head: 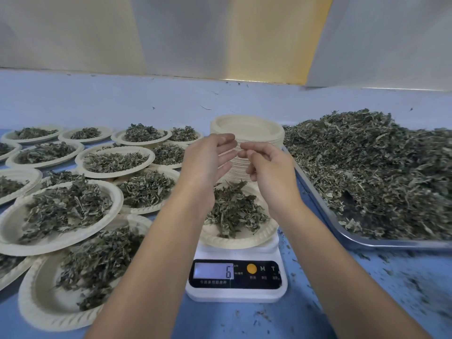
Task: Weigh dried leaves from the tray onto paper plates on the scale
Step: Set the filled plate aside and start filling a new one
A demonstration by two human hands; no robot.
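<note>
A white digital scale [236,280] stands at the front centre, its display reading 6. On it sits a paper plate [238,237] holding a heap of dried leaves [234,211]. Both of my hands hover above that plate, in front of a tall stack of empty paper plates [254,128]. My left hand [208,157] has its fingers straight and spread, palm turned right. My right hand [266,165] has its fingers loosely curled, the fingertips close to my left fingers; nothing shows in either hand. A metal tray [362,243] on the right is piled with dried leaves [374,167].
Several paper plates filled with leaves [66,211] cover the left half of the blue table, some overlapping. Leaf crumbs [396,277] lie scattered on the table in front of the tray. A pale wall [220,37] runs along the back edge.
</note>
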